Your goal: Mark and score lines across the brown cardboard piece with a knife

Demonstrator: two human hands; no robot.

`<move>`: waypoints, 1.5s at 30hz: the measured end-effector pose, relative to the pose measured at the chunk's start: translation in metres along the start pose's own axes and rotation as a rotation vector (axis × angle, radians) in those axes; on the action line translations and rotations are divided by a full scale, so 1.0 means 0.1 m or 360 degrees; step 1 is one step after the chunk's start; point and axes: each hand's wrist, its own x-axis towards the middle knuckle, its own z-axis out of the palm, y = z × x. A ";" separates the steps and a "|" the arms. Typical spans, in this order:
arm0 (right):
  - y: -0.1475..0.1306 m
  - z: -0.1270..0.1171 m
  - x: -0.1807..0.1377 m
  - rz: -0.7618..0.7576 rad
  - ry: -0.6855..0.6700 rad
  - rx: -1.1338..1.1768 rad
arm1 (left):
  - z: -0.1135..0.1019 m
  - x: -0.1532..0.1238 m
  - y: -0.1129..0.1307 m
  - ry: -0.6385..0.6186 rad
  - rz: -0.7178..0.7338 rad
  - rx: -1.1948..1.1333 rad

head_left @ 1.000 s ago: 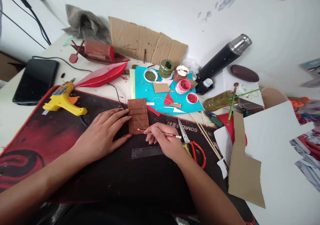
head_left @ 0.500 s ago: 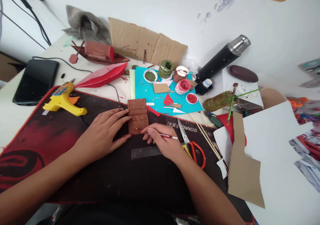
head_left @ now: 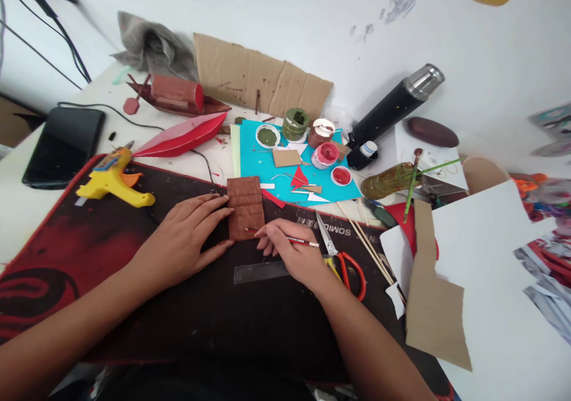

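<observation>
A brown painted rectangular piece (head_left: 245,204), with creases across it, lies on the dark mat (head_left: 214,323). Flat on the mat, my left hand (head_left: 190,231) has its fingers stretched out, their tips at the piece's left edge. My right hand (head_left: 289,246) is closed around a red pencil (head_left: 300,241), whose point is over the lower part of the brown piece. Below that hand lies a clear ruler (head_left: 259,272), partly hidden by it. Scissors with orange handles (head_left: 352,273) rest just right of my right hand.
A yellow glue gun (head_left: 113,181) lies at the left, near a red paper hull (head_left: 182,136) and a brown model boat (head_left: 173,94). Open paint jars (head_left: 295,124) stand on blue paper (head_left: 254,172). Wooden sticks (head_left: 370,246) and cut cardboard (head_left: 432,306) lie to the right.
My right hand and the pencil have shifted very slightly to the right, and the pencil's point shows more clearly over the brown piece. My left hand stays in place.
</observation>
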 end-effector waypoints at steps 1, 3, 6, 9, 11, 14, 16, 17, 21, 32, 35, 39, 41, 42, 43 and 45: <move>0.01 -0.01 0.00 0.0006 0.0037 0.0025 | 0.00 0.00 0.00 0.0002 0.0001 -0.0001; 0.01 -0.02 -0.01 0.0034 0.0121 0.0079 | 0.00 0.00 0.00 0.0008 0.0014 0.0008; 0.02 -0.05 -0.01 0.0076 0.0221 0.0134 | 0.01 0.00 -0.01 0.0000 0.0032 0.0035; 0.02 -0.05 -0.01 0.0069 0.0226 0.0160 | 0.01 -0.01 -0.01 -0.0019 0.0003 0.0014; 0.02 -0.05 -0.01 0.0069 0.0205 0.0156 | 0.01 -0.01 -0.01 -0.0027 -0.0030 -0.0021; 0.02 -0.05 -0.01 0.0094 0.0192 0.0136 | 0.02 -0.01 -0.01 -0.0033 -0.0055 -0.0047; 0.02 -0.05 0.00 0.0111 0.0194 0.0131 | 0.02 -0.01 -0.01 -0.0034 -0.0054 -0.0040; 0.02 -0.05 0.00 0.0117 0.0198 0.0129 | 0.02 -0.01 -0.01 -0.0033 -0.0050 -0.0033; 0.02 -0.04 0.00 0.0126 0.0209 0.0140 | 0.01 -0.02 -0.01 -0.0025 -0.0014 -0.0002; 0.02 -0.05 0.01 0.0157 0.0208 0.0137 | 0.02 -0.01 -0.01 -0.0040 -0.0059 -0.0025; 0.03 -0.05 0.01 0.0167 0.0211 0.0149 | 0.02 -0.01 -0.01 -0.0043 -0.0041 0.0007; 0.04 -0.05 0.01 0.0172 0.0218 0.0177 | 0.01 -0.01 -0.01 -0.0035 -0.0032 0.0004; 0.03 -0.04 0.01 0.0179 0.0219 0.0179 | 0.01 -0.01 -0.01 -0.0034 -0.0033 -0.0008; 0.03 -0.04 0.01 0.0183 0.0220 0.0179 | 0.00 -0.01 -0.01 -0.0036 -0.0030 -0.0010; 0.02 -0.04 0.01 0.0185 0.0220 0.0178 | 0.00 -0.01 -0.01 -0.0038 -0.0029 -0.0011; 0.02 -0.04 0.00 0.0172 0.0224 0.0188 | 0.00 -0.01 -0.01 -0.0042 -0.0033 -0.0007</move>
